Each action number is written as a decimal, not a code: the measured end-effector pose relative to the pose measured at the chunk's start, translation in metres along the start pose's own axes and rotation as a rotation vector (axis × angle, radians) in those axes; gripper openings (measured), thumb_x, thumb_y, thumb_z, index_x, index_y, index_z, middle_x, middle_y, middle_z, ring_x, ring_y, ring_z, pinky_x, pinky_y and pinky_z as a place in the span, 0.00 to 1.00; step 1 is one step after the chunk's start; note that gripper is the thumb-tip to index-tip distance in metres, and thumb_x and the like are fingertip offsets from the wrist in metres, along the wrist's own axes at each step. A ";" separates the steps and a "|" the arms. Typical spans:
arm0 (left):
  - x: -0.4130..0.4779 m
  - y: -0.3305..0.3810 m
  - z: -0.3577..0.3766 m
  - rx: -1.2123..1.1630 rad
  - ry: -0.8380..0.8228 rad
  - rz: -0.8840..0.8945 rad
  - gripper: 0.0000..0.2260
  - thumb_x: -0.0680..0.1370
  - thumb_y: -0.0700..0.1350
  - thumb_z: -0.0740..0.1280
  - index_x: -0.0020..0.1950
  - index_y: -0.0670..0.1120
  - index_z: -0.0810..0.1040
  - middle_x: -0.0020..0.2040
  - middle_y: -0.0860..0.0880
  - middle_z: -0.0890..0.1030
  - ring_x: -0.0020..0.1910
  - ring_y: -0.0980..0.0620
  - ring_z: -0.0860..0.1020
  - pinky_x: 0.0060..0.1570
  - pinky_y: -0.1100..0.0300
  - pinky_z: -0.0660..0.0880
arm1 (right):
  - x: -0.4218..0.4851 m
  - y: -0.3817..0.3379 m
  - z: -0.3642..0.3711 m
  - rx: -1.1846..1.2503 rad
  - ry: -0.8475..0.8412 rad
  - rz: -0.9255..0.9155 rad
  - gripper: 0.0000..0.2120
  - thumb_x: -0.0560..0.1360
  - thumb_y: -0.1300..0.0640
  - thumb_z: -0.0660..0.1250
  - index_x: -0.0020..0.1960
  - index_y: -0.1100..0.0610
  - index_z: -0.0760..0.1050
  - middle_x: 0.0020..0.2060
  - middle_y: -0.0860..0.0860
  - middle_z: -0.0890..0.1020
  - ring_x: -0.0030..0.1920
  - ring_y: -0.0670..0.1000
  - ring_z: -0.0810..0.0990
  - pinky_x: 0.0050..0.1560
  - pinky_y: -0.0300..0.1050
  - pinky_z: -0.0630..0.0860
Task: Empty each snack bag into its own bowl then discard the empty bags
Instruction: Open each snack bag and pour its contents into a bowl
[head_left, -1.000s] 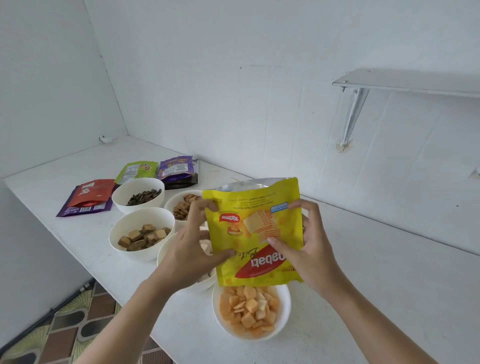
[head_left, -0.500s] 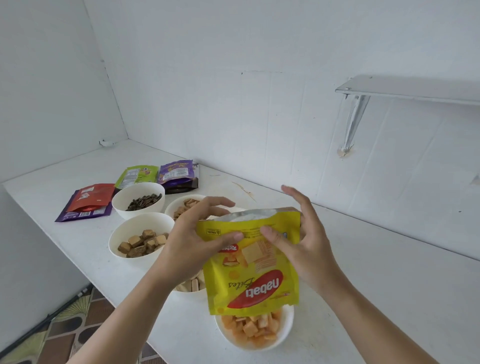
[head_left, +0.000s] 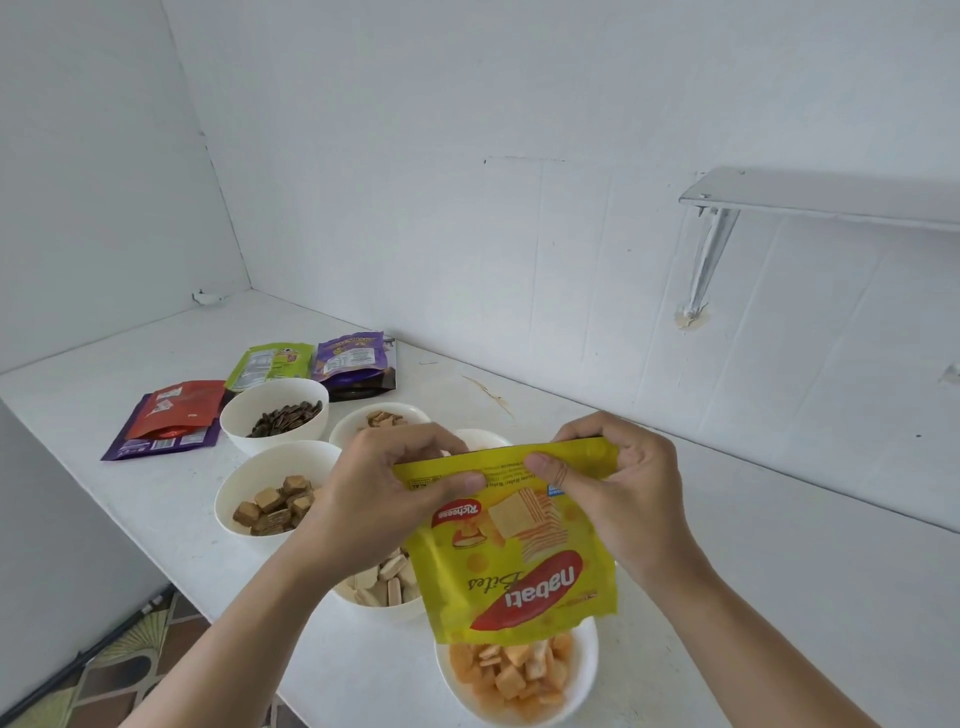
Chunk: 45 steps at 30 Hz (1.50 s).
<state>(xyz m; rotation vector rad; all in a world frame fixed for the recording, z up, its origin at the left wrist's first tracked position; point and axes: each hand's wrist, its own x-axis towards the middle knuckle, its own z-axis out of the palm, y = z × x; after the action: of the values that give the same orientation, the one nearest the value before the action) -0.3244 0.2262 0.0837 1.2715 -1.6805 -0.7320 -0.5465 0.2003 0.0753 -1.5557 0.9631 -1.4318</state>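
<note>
Change: a second ago the yellow bag (head_left: 519, 561) was higher and held by its sides; it now hangs lower, gripped at its upper edge. Half a second ago the right fingers were spread; now they are closed on that edge.
Left hand (head_left: 374, 499): thumb and fingers pinch the left end of the bag's upper edge.
Right hand (head_left: 623, 499): thumb and fingers pinch the right end of the same edge.
Bag position: upside down with the print inverted, its lower end over the orange bowl (head_left: 586, 675) near the front of the counter (head_left: 753, 597).
Hidden: the bag covers the far part of the orange bowl, and what is left inside the bag cannot be seen. The left wrist covers much of the pale-piece bowl (head_left: 374, 613). A white rim (head_left: 483, 438) shows between the hands; whether it is another bowl is unclear.
Bowls: five with visible contents: orange, pale, the brown-wafer bowl (head_left: 244, 473), the seed bowl (head_left: 249, 400) and the back bowl (head_left: 348, 431).
Flat bags: five at the far left: the red bag (head_left: 179, 408) on a purple bag (head_left: 156, 444), the green bag (head_left: 270, 361), and a second purple bag (head_left: 350, 353) on a dark bag (head_left: 363, 387).
Hands: two.
</note>
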 end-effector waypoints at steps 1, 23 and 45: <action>0.000 0.001 -0.002 0.047 -0.048 0.009 0.04 0.73 0.49 0.77 0.46 0.52 0.87 0.41 0.52 0.87 0.42 0.52 0.86 0.43 0.50 0.83 | 0.000 -0.001 0.001 -0.011 -0.003 -0.011 0.08 0.64 0.56 0.80 0.37 0.52 0.81 0.33 0.53 0.84 0.32 0.52 0.84 0.33 0.43 0.80; 0.002 -0.002 -0.032 0.130 0.102 0.164 0.10 0.80 0.53 0.66 0.51 0.47 0.79 0.42 0.48 0.83 0.40 0.47 0.82 0.38 0.41 0.79 | 0.004 0.010 -0.009 -0.258 -0.119 0.092 0.27 0.61 0.51 0.83 0.55 0.47 0.75 0.38 0.50 0.87 0.39 0.49 0.87 0.42 0.53 0.84; -0.013 -0.031 0.003 -0.154 0.436 0.046 0.10 0.83 0.45 0.63 0.53 0.62 0.72 0.48 0.53 0.85 0.40 0.52 0.85 0.31 0.59 0.80 | -0.006 0.029 0.010 0.279 0.124 0.278 0.32 0.69 0.65 0.77 0.64 0.43 0.68 0.46 0.56 0.87 0.47 0.56 0.87 0.42 0.53 0.84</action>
<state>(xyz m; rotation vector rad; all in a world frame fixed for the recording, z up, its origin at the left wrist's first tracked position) -0.3119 0.2294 0.0519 1.1794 -1.2701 -0.5006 -0.5377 0.1948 0.0461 -1.0960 0.9634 -1.4069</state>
